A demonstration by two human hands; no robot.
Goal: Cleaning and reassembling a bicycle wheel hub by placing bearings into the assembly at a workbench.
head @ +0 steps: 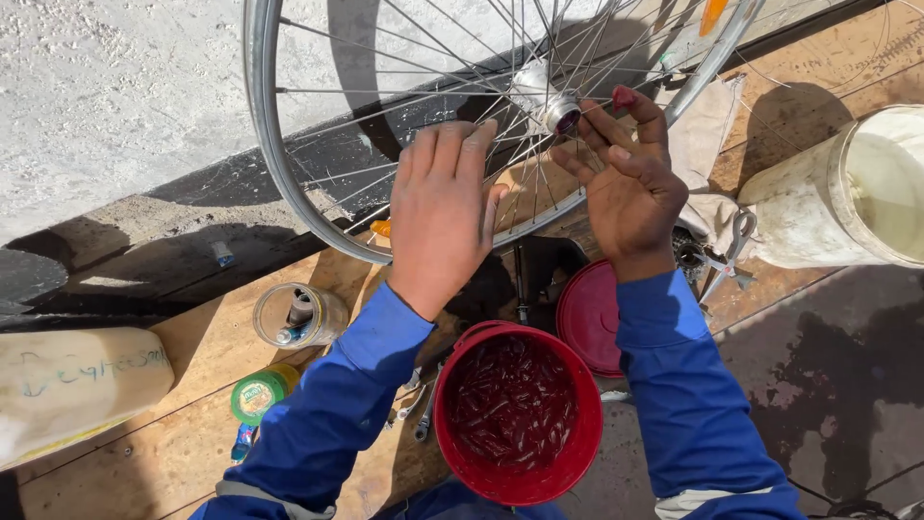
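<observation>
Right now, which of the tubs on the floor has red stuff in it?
The red tub between the person's blue sleeves; it holds dark red, glossy stuff. The big white tub at the right looks pale inside.

An outdoor bicycle repair spot, out in hard sunlight. At twelve o'clock a spoked wheel [500, 106] stands over rough concrete ground [106, 96]. Worn wooden boards [144, 453] run below, stained dark. At six o'clock a red tub [517, 412] of grease, its lid [589, 318] beside it. A clear jar [298, 315] at nine, a grimy white bucket [847, 188] and pliers [729, 252] at three.
</observation>
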